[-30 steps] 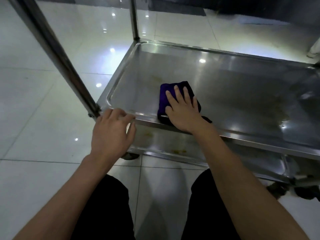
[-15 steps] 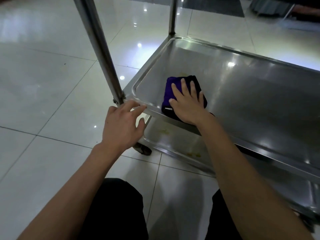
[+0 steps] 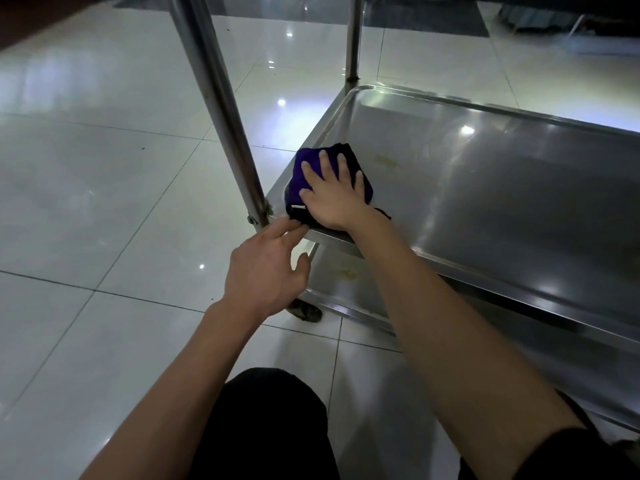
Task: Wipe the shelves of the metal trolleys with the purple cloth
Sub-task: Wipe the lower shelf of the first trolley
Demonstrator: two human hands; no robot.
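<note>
Purple cloth [image 3: 304, 174], prob. folded, glossy steel shelf [image 3: 502, 188].

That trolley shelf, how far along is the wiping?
Nothing looks finished. In hand: the right hand presses the purple cloth flat at the shelf's near-left corner; the left hand reaches to its rim. Left: a yellowish stain beside the cloth, and the stained lower shelf.
</note>
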